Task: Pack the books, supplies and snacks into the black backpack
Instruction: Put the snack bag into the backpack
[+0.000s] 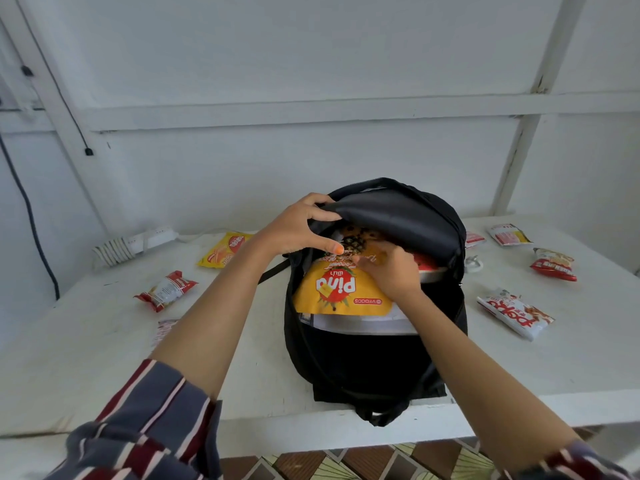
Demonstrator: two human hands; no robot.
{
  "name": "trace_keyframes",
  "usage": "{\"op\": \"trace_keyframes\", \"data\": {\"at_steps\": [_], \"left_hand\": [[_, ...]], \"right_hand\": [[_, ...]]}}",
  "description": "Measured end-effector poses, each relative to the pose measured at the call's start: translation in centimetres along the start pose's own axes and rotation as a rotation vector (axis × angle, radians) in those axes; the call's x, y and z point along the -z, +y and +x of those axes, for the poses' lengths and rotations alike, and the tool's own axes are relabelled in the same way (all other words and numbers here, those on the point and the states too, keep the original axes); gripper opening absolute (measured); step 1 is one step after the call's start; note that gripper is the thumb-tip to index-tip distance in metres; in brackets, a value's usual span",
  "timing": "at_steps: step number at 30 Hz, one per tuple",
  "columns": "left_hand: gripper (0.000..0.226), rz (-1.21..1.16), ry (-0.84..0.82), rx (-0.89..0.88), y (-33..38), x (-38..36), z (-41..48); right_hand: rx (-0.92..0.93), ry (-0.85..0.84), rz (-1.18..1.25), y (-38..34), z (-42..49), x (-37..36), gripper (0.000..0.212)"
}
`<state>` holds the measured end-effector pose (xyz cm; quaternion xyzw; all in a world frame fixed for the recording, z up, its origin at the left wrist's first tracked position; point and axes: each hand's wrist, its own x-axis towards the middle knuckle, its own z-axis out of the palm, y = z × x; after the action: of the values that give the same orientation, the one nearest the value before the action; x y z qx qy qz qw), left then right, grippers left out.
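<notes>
The black backpack (374,362) lies on the white table (104,348) with its main compartment open. My left hand (298,225) grips the black top flap (398,216) and holds it up. My right hand (391,271) holds the far end of a yellow Pina snack bag (336,294), which lies partly inside the opening. White book edges (360,323) show under the bag. Whether my right fingers pinch the bag or only press on it is hard to tell.
Loose snack packs lie on the table: a yellow one (225,249) and a red-white one (166,289) at left, a white-red one (514,315), a red one (554,264) and another (509,234) at right. A white power strip (135,244) sits at back left.
</notes>
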<state>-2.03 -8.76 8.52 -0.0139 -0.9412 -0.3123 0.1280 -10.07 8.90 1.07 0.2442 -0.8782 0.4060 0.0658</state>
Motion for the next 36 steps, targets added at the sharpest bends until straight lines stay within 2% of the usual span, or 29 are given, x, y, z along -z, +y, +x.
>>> {"op": "trace_keyframes", "data": {"at_steps": [2,4,6,11,16,20,22,25,33,36], "left_hand": [[0.062,0.004,0.003,0.01,0.1,0.0,-0.1],[0.062,-0.006,0.005,0.016,0.0,0.0,-0.2],[0.063,-0.01,0.008,0.018,0.1,0.0,-0.2],[0.062,-0.016,0.012,0.026,0.2,-0.1,-0.2],[0.059,0.01,0.01,0.027,0.3,-0.2,-0.2],[0.059,0.013,0.012,0.032,0.2,-0.2,-0.2],[0.059,0.004,0.01,0.033,0.2,-0.1,-0.3],[0.059,0.02,0.011,0.033,0.2,-0.2,-0.3],[0.057,0.026,0.023,0.036,0.1,-0.4,-0.3],[0.057,0.034,0.024,0.042,-0.1,-0.4,-0.4]], "right_hand": [[0.012,-0.092,-0.215,-0.5,0.4,0.1,0.05],[-0.007,-0.234,-0.211,-0.3,0.4,1.1,0.053],[-0.005,-0.299,-0.189,0.6,-0.2,2.4,0.052],[0.028,-0.32,-0.14,1.6,-2.1,1.7,0.057],[0.099,-0.168,-0.39,0.9,-0.5,0.1,0.052],[0.169,-0.118,-0.33,0.9,-0.8,0.6,0.049],[0.292,-0.196,-0.329,1.4,-2.1,0.6,0.055],[0.4,-0.345,-0.481,2.2,-3.6,-0.4,0.065],[0.353,-0.175,-0.561,0.8,-2.3,-3.4,0.052],[0.374,-0.226,-0.537,0.5,-2.1,-3.4,0.058]]}}
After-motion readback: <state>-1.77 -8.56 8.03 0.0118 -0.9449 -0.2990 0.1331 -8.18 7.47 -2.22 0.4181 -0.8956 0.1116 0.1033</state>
